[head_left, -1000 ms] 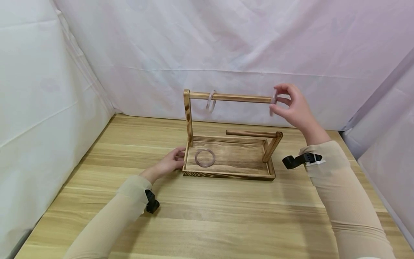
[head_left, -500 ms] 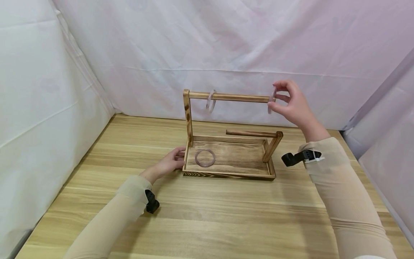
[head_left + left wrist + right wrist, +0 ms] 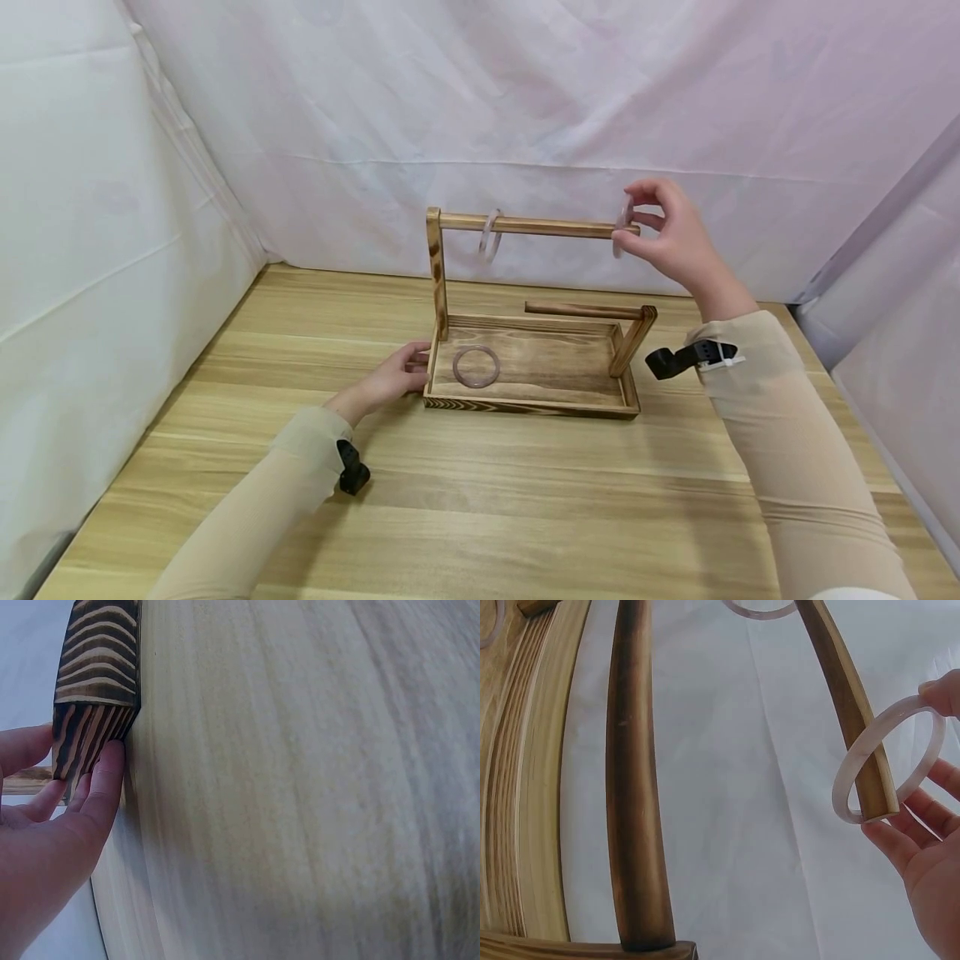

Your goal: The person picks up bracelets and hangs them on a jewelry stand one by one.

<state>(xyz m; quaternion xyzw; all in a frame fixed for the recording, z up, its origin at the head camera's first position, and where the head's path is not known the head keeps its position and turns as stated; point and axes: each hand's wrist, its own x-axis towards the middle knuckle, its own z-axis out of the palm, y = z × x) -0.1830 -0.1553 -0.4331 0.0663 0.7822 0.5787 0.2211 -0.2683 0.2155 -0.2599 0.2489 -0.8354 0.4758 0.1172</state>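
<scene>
My right hand (image 3: 663, 229) pinches a pale pink bangle (image 3: 859, 761) between thumb and fingers. The bangle is around the free right end of the upper wooden bar (image 3: 844, 682), as the right wrist view shows. A second bangle (image 3: 490, 236) hangs farther left on that bar. Another bangle (image 3: 454, 367) lies flat in the left part of the wooden stand's tray (image 3: 532, 408). At the tray's left end my left hand (image 3: 390, 377) rests with its fingertips against the outer wall; the left wrist view shows the fingers (image 3: 105, 784) lightly bent on the dark-grained wood.
A lower, shorter bar (image 3: 581, 310) reaches left from a post (image 3: 633, 342) at the stand's right end. A taller post (image 3: 437, 275) on the left carries the upper bar. The stand is on a wood-grain table (image 3: 480, 508), with white cloth (image 3: 375, 100) behind and beside it.
My right hand has moved left with its bangle, from the tip of the upper bar to a little way along it. The left hand, the stand and the other bangles have stayed still.
</scene>
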